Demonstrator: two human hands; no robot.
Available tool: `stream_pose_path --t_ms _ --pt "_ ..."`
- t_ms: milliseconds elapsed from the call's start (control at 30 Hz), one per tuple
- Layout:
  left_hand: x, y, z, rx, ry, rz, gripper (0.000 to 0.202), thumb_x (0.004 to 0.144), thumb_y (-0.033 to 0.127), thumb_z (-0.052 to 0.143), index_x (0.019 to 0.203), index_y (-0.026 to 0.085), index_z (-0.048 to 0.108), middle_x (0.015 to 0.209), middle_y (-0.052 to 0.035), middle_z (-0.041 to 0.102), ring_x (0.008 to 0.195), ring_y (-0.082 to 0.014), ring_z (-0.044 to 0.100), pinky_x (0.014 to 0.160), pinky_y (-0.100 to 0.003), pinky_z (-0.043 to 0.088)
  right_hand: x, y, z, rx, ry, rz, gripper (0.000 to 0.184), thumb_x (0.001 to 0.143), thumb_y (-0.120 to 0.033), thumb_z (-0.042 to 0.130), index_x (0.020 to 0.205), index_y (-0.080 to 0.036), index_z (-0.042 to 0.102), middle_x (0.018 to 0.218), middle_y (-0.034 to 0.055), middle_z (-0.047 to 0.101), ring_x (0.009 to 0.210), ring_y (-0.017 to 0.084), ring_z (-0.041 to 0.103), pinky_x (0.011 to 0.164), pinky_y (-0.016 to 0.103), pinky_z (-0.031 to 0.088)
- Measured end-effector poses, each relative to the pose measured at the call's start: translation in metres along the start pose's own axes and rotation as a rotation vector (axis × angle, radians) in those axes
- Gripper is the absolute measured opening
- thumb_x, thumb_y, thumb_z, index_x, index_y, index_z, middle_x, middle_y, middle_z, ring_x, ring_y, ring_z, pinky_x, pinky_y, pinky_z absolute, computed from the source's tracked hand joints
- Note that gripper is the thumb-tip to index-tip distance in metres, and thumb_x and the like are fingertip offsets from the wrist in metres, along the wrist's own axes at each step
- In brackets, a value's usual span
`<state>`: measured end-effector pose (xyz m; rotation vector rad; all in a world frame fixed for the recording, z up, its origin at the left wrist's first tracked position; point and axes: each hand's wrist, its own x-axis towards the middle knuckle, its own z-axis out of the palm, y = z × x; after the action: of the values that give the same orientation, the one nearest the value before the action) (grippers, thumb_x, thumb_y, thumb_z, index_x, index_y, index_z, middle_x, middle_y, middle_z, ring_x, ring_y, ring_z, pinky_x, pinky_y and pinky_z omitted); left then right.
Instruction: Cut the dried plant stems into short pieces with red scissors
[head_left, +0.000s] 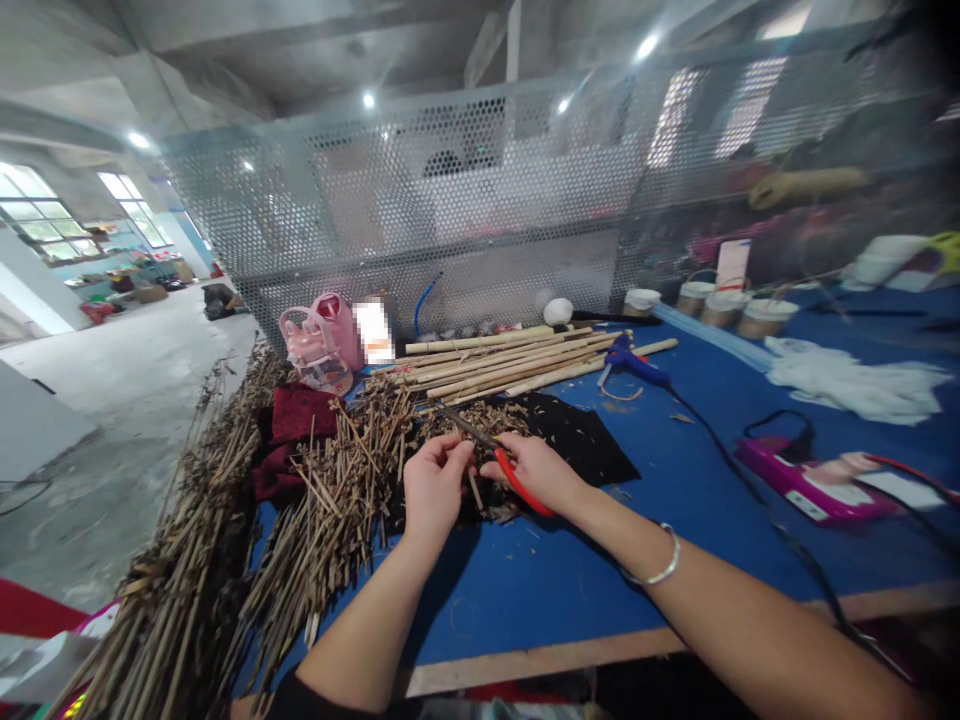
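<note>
My left hand (433, 482) is closed in a pinch on a thin dry twig (475, 490) held over a black cloth (577, 440). My right hand (534, 468) grips red-handled scissors (517, 480), whose dark blades (461, 425) point up and left over the twig. Both hands meet above a heap of short cut twig pieces (480, 420). A silver bangle (660, 565) sits on my right wrist.
Long dry stalks (195, 560) spill over the blue table's (570, 590) left edge. Thick bamboo sticks (517, 365) lie behind, next to a blue glue gun (634, 362). A pink bag (319, 345), a magenta tool (795, 480), white cloth (855, 385) and tape rolls (724, 305) stand before a perforated metal screen (465, 210).
</note>
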<state>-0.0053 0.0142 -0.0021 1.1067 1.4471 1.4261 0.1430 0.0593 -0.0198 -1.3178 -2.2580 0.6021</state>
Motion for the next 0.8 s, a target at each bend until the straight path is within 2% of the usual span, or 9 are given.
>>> stream_pose_path --t_ms 100,200,367,500,633,800 --pt "0.0 0.0 0.0 0.017 0.019 0.008 0.025 0.07 0.034 0.061 0.082 0.013 0.063 0.055 0.0009 0.059 0.044 -0.0083 0.05 0.039 -0.017 0.036 -0.002 -0.004 -0.003 -0.069 0.022 -0.008 0.034 0.073 -0.053 0.055 0.073 -0.02 0.047 0.059 -0.0021 0.052 0.053 0.012 0.046 0.05 0.022 0.027" --pt "0.001 -0.001 -0.001 0.023 0.034 0.052 0.022 0.067 0.033 0.064 0.077 0.013 0.062 0.061 -0.0007 0.062 0.05 -0.0091 0.053 0.047 -0.019 0.041 -0.004 -0.01 -0.006 -0.112 0.026 -0.06 0.036 0.069 -0.051 0.06 0.082 -0.02 0.047 0.07 0.0003 0.054 0.061 0.014 0.049 0.055 0.023 0.031" --pt "0.0 -0.002 -0.002 0.057 0.028 0.136 0.018 0.066 0.03 0.065 0.071 0.012 0.063 0.066 -0.0028 0.065 0.058 -0.0106 0.056 0.057 -0.02 0.044 -0.006 -0.014 -0.004 -0.128 0.032 -0.099 0.037 0.068 -0.051 0.061 0.08 -0.019 0.046 0.078 0.0033 0.054 0.068 0.015 0.049 0.06 0.025 0.035" --pt "-0.001 -0.002 0.0 0.018 0.027 0.104 0.024 0.068 0.033 0.063 0.078 0.012 0.065 0.071 -0.004 0.065 0.059 -0.0109 0.055 0.053 -0.019 0.044 -0.006 -0.011 0.0 -0.034 0.022 -0.045 0.029 0.076 -0.046 0.055 0.08 -0.02 0.044 0.069 -0.0004 0.053 0.059 0.013 0.046 0.054 0.023 0.031" --pt "-0.001 -0.003 0.001 -0.046 -0.105 0.019 0.029 0.072 0.036 0.058 0.088 0.013 0.065 0.072 -0.0033 0.064 0.051 -0.0092 0.051 0.043 -0.018 0.04 -0.005 -0.01 0.001 0.015 0.006 -0.043 0.026 0.077 -0.044 0.054 0.078 -0.02 0.043 0.065 -0.0017 0.052 0.056 0.012 0.046 0.052 0.022 0.03" --pt "-0.003 -0.002 0.0 0.042 -0.134 0.147 0.024 0.075 0.033 0.056 0.079 0.013 0.068 0.065 -0.0017 0.061 0.054 -0.009 0.049 0.046 -0.017 0.039 -0.004 -0.011 0.0 -0.092 0.15 -0.095 0.035 0.068 -0.048 0.061 0.078 -0.02 0.042 0.073 0.0018 0.053 0.063 0.015 0.047 0.056 0.024 0.032"
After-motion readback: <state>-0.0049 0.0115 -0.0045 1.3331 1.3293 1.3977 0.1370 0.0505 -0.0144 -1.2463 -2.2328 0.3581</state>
